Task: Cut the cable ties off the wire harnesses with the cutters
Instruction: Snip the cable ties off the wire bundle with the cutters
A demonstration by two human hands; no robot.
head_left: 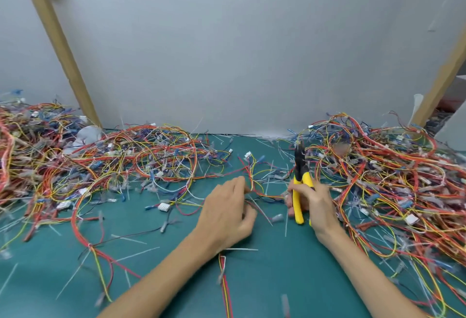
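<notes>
Your R hand [314, 201] clenches the yellow-handled, black-headed cutters [299, 179], head pointing up & away from the grip; part of one handle is hidden behind your palm. Your L hand [225, 213], just left of it, curls its fingers round a thin red-and-yellow wire harness [253, 186]. Any tie there is too blurred to make out. A tangled multicolour harness pile [378, 173] sits just right of the grip, cut off at the frame edge.
</notes>
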